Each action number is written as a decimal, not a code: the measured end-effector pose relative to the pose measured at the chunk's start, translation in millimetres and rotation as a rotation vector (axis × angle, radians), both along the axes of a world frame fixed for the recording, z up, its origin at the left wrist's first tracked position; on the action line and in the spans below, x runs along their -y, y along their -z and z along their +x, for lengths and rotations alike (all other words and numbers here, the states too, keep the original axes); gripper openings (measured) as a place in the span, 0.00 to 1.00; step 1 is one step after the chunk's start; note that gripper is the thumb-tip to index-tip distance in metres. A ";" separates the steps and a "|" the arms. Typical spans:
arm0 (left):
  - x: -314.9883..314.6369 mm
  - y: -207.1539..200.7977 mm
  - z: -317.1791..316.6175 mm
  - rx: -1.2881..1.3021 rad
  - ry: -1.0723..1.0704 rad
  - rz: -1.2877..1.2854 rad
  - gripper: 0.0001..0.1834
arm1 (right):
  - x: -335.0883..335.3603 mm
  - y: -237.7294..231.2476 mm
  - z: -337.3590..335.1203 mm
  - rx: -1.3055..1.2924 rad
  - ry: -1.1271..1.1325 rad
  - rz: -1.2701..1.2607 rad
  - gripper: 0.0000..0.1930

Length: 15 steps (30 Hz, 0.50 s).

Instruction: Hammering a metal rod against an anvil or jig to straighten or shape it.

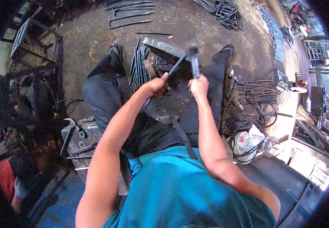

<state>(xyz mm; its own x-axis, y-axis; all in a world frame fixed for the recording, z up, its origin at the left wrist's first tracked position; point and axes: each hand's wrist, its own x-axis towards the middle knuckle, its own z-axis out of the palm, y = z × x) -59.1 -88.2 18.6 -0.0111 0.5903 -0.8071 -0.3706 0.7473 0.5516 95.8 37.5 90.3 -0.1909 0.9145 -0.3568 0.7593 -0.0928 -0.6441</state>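
I sit with my legs apart over a small metal work block (pixel 164 47) on the dirt floor. My left hand (pixel 156 86) grips a thin dark steel rod (pixel 176 66) that slants up to the right over the block. My right hand (pixel 198 86) is closed on the handle of a hammer (pixel 193 57), whose head is raised and blurred above the rod's far end. A bundle of straight dark rods (pixel 137 66) lies beside my left knee, just left of the block.
A claw hammer (pixel 68 131) and a wrench (pixel 84 149) lie on a metal box at my left. Bent rods (pixel 130 15) lie farther ahead, a rod pile (pixel 225 13) at the top right. Tangled wire (pixel 254 97) and a white bag (pixel 246 140) sit right.
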 end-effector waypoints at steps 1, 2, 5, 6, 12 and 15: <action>5.6 4.9 1.3 -0.113 -0.040 -0.136 0.32 | 1.4 15.1 0.5 -0.020 -0.035 0.084 0.10; 9.9 9.3 3.1 -0.171 -0.001 -0.167 0.32 | -2.3 24.3 4.4 -0.038 -0.013 0.126 0.10; 24.5 14.7 -0.4 -0.101 -0.117 -0.111 0.31 | -10.2 32.2 19.8 -0.090 0.031 -0.064 0.09; 26.1 13.7 -4.9 0.049 -0.168 -0.160 0.31 | -15.1 31.3 24.6 -0.055 0.033 -0.035 0.09; 29.5 -17.6 -13.5 0.138 -0.187 -0.190 0.31 | -22.5 43.0 28.1 -0.246 0.167 -0.232 0.08; 23.5 -38.9 -10.9 0.175 -0.269 -0.135 0.31 | -18.0 49.7 23.0 -0.209 0.124 -0.069 0.09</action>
<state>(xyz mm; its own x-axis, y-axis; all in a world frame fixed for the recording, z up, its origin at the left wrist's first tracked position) -70.0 -111.7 57.5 -0.0064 0.4729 -0.8811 -0.6447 0.6716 0.3652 118.8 55.5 40.7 -0.1546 0.9103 -0.3840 0.5902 -0.2266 -0.7748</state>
